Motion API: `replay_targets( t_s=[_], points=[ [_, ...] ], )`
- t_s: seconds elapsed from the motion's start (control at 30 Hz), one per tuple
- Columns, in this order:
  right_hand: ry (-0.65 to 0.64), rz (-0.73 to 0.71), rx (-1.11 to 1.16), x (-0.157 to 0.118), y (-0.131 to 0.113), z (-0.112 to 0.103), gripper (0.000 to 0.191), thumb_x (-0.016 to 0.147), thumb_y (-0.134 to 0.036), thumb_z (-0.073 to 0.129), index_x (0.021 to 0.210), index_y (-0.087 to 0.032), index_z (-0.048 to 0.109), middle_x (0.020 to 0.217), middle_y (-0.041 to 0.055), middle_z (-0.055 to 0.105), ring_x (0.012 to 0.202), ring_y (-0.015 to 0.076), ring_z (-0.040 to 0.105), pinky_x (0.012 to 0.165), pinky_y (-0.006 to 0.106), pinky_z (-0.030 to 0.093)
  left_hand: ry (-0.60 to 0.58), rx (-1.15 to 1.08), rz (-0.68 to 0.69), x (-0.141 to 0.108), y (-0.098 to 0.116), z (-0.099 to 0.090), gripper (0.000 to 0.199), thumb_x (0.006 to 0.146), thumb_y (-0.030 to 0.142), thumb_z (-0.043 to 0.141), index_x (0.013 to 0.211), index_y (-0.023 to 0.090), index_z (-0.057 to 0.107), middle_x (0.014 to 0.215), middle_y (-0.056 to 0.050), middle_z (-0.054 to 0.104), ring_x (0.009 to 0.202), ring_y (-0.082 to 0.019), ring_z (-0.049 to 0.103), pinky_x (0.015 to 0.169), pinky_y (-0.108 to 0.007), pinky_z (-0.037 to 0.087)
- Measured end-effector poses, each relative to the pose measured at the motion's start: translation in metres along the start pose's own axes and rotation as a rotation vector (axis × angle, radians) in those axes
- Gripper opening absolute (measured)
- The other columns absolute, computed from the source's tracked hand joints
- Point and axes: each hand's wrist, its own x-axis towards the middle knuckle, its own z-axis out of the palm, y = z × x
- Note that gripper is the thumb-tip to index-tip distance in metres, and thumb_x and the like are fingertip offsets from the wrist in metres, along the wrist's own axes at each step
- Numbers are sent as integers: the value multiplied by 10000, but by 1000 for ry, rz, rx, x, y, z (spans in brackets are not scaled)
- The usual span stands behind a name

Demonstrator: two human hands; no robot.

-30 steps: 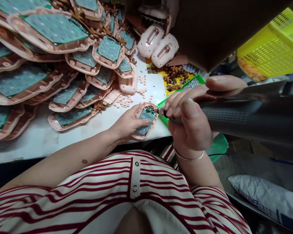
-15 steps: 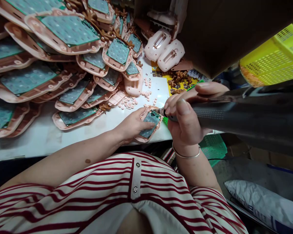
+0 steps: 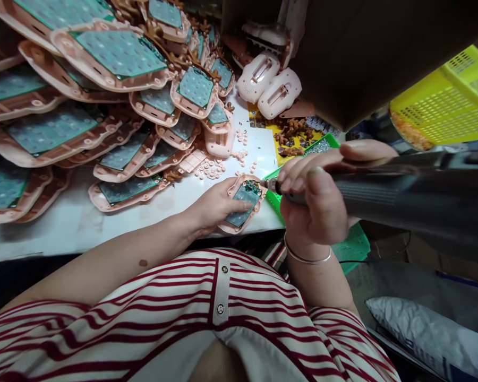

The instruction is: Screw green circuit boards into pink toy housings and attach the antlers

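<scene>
My left hand (image 3: 219, 206) holds a pink plastic shell (image 3: 231, 227) at the table's front edge, thumb lying on the green circuit board (image 3: 242, 204) inside it. Wrapped in my right hand (image 3: 318, 196) is a dark electric screwdriver (image 3: 386, 188), which points left. Its tip is at the upper right edge of the shell; whether it touches is too small to tell. Behind my right fingers lies a bright green tray (image 3: 324, 143) of small metal pieces, partly hidden.
Many pink shells with boards (image 3: 119, 53) are piled at the left. Small pink pieces (image 3: 211, 168) lie mid-table (image 3: 163, 212). Two pale shells (image 3: 279, 93) and brown parts (image 3: 295, 130) sit behind. A yellow basket (image 3: 446, 101) is at the right, a green basket (image 3: 352, 246) below the table.
My right hand and the screwdriver have moved to the right and slightly down, uncovering more of the green tray. My left hand keeps its hold on the shell, almost unmoved.
</scene>
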Motion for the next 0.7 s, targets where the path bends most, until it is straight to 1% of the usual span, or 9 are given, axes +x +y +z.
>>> replay_targets(
  t_s=[0.07, 0.13, 0.2, 0.23, 0.3, 0.4, 0.5, 0.6, 0.7],
  points=[
    [82, -151, 97, 5, -7, -2, 174, 807, -387, 700, 751, -294, 564, 587, -57, 484, 471, 126, 466, 507, 350, 445, -70, 65, -5, -5, 1, -2, 482, 661, 220, 824, 1114, 171, 667, 923, -45, 729, 815, -196, 676, 783, -312, 514],
    [130, -206, 142, 9, -10, -5, 159, 800, -297, 703, 733, -275, 561, 560, -69, 473, 425, 101, 431, 459, 316, 420, -158, 180, 39, -10, 2, -3, 466, 677, 245, 826, 1119, 182, 692, 1038, -80, 743, 950, -241, 693, 906, -370, 517],
    [116, -208, 169, 11, -10, -9, 121, 789, -299, 708, 822, -291, 592, 536, -83, 460, 388, 96, 410, 402, 293, 390, -195, 311, 145, -14, 4, -4, 469, 682, 246, 823, 1137, 205, 716, 1214, -102, 712, 1163, -283, 646, 1067, -421, 454],
    [90, -208, 186, 11, -9, -11, 149, 782, -309, 712, 884, -305, 602, 525, -90, 456, 373, 98, 405, 379, 285, 376, -192, 373, 200, -15, 4, -4, 482, 678, 241, 824, 1149, 216, 724, 1288, -105, 683, 1255, -294, 600, 1128, -432, 409],
    [11, -193, 224, 8, -10, -15, 222, 769, -321, 727, 959, -320, 612, 512, -97, 455, 354, 98, 402, 352, 276, 369, -189, 471, 273, -17, 6, -4, 501, 675, 234, 825, 1168, 233, 735, 1366, -106, 641, 1357, -303, 528, 1189, -441, 349],
    [-74, -107, 247, 2, -18, -19, 269, 765, -342, 763, 993, -341, 619, 508, -98, 457, 357, 106, 428, 364, 287, 413, -249, 557, 320, -18, 10, -2, 478, 716, 215, 787, 1190, 249, 738, 1377, -103, 641, 1361, -303, 529, 1198, -455, 343],
    [-82, -31, 230, -4, -25, -21, 294, 774, -385, 781, 997, -378, 591, 499, -102, 455, 367, 127, 441, 411, 319, 467, -321, 602, 352, -19, 13, 0, 461, 745, 165, 734, 1197, 253, 737, 1350, -98, 667, 1312, -301, 574, 1178, -464, 374],
    [-91, -79, 265, -4, -25, -21, 311, 774, -399, 786, 1004, -380, 577, 480, -111, 459, 349, 130, 423, 412, 330, 475, -350, 654, 388, -20, 12, -1, 474, 757, 126, 700, 1212, 253, 729, 1363, -97, 662, 1316, -297, 575, 1171, -460, 391],
    [-126, -129, 348, -1, -22, -23, 278, 790, -339, 764, 1030, -335, 624, 497, -104, 487, 345, 114, 446, 375, 302, 457, -365, 756, 442, -21, 8, -3, 506, 776, 105, 679, 1264, 239, 697, 1390, -110, 639, 1328, -288, 567, 1166, -442, 412]
  ],
)
